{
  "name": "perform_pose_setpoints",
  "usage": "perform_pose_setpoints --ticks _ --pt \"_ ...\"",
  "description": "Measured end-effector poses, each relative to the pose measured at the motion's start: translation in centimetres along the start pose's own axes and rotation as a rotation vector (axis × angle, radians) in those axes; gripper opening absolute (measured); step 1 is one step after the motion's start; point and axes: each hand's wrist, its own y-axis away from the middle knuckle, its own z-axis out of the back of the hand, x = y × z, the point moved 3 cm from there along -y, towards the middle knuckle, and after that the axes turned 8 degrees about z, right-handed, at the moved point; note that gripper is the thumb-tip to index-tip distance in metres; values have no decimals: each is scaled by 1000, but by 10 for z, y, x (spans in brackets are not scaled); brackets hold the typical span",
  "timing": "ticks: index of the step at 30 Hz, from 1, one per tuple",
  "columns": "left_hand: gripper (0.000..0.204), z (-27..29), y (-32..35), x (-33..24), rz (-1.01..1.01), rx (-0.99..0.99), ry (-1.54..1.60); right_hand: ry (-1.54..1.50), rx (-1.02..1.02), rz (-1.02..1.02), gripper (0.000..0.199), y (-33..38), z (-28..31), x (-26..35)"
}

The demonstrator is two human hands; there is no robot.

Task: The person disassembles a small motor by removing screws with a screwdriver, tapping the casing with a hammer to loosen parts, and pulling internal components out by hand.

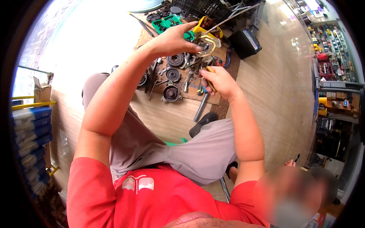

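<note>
My left hand [175, 40] reaches over the work board, thumb and fingers stretched apart. Its thumb rests at the near side of a metal part with a yellowish curved frame [213, 48]; whether the fingers touch the part's far side cannot be told. Just nearer to me, my right hand [221, 81] is closed around yellow-handled pliers [210, 79], whose jaws point up toward that part. A small round metal piece [207, 59] sits between the pliers and the part. Round dark motor parts, a rotor-like disc [173, 75] and an open round housing [171, 93], lie left of my right hand.
A green tool case [167, 23], a yellow container [211, 24] of parts and a black crate [197, 8] stand at the back. A black box [244, 42] is at right. A metal tube [201, 107] sticks out toward my shoe [203, 123]. Another person holds a phone [295, 158] at lower right.
</note>
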Motion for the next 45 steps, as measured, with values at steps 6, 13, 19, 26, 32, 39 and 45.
perform_pose_setpoints --ticks 6,13,19,26,32,39,45 --pt "104 -3 21 -6 -324 30 -314 -107 156 14 25 6 2 0" --pt "87 -12 30 0 -193 80 -385 -126 254 -26 22 9 -3 1" --pt "74 -14 20 19 93 59 44 -440 278 -46 30 6 -8 -2" --pt "66 -7 29 48 372 123 514 -493 253 -6 33 12 -15 4" --pt "88 -44 74 83 553 -67 1194 -387 312 -37 36 14 -35 7" --pt "60 -138 123 123 506 -189 1721 -73 313 -124 26 14 -46 -11" --pt "35 -164 123 123 434 -82 1689 265 266 -240 21 10 -50 -47"
